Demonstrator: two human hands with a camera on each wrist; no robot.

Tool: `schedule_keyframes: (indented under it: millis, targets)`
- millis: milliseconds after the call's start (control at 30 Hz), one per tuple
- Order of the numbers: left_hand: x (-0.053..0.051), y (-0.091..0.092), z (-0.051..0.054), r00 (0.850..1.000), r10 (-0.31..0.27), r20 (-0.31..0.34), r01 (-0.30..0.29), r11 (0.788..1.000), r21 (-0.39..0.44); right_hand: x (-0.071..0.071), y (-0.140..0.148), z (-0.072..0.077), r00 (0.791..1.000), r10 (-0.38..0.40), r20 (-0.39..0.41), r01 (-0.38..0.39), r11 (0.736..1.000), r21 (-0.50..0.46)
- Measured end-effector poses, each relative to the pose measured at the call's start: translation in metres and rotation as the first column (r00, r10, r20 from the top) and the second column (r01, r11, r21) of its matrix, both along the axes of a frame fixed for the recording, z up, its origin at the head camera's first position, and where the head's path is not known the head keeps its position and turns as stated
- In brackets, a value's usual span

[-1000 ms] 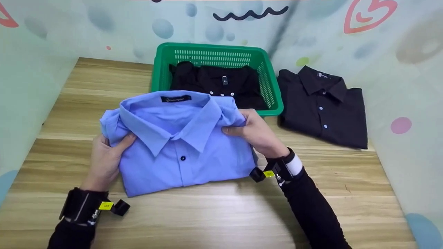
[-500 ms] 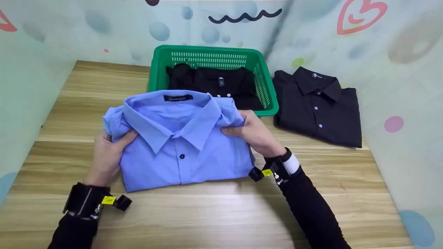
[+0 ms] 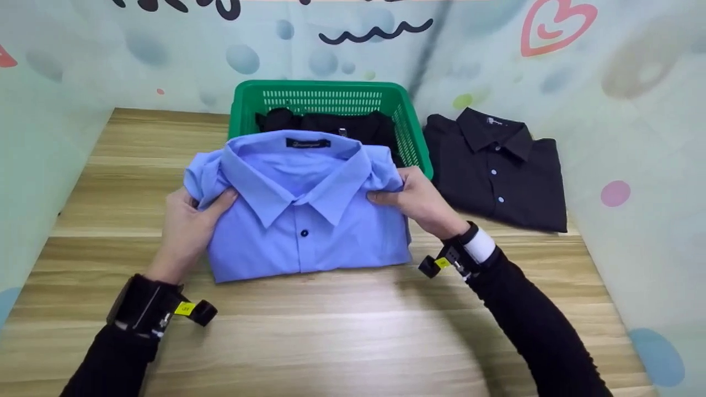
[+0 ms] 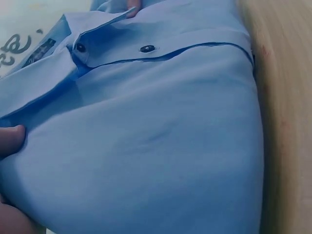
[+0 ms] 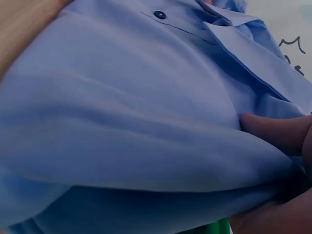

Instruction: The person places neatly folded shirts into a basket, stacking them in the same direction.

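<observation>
A folded blue shirt [image 3: 265, 242] with its collar toward the back is held between both hands in the head view. My left hand [image 3: 190, 231] grips its left shoulder, thumb on top and fingers underneath. At the opposite shoulder, my right hand [image 3: 424, 201] pinches the cloth the same way. The left wrist view shows the shirt front [image 4: 146, 136] with the left thumb [image 4: 10, 140] pressed on it. In the right wrist view the right thumb [image 5: 278, 131] lies on the blue cloth [image 5: 122, 107], whose folded layers part below.
Behind the blue shirt stands a green basket [image 3: 331, 86] holding black clothing [image 3: 364, 125], partly hidden by the shirt. A folded black shirt [image 3: 469, 176] lies right of the basket. Patterned walls [image 3: 165, 49] border the wooden table [image 3: 309, 342] at the back and sides.
Both hands and the blue shirt have moved right and slightly toward the back, now covering more of the basket's front. The whole head view has shifted a little. Both grips stay the same.
</observation>
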State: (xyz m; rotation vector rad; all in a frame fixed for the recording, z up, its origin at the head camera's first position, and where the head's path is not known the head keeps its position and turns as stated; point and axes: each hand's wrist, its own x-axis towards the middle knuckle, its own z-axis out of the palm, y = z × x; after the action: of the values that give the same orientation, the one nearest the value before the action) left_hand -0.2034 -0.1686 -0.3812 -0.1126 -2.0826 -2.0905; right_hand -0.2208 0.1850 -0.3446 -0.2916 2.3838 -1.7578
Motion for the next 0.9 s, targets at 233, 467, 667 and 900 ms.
schedule_keyframes:
  millis: [233,467,667,900]
  targets:
    - [-0.016,0.014,0.012,0.996,0.030,-0.082,-0.042,0.988,-0.148,-0.008,0.009,0.010,0.999,-0.039,-0.024,0.040,0.998,0.047]
    - [-0.034,0.026,0.026,0.989,0.023,-0.147,-0.070,0.944,-0.323,-0.022,0.015,0.028,0.997,-0.059,-0.053,0.064,0.994,0.091]
    - [-0.049,0.031,0.041,0.990,0.004,-0.142,-0.058,0.926,-0.373,-0.035,0.017,0.042,0.990,-0.141,-0.026,0.143,0.985,0.101]
    - [-0.066,0.043,0.052,0.997,0.022,-0.078,-0.048,0.937,-0.346,-0.048,0.022,0.048,0.950,-0.312,-0.005,0.312,0.947,0.079]
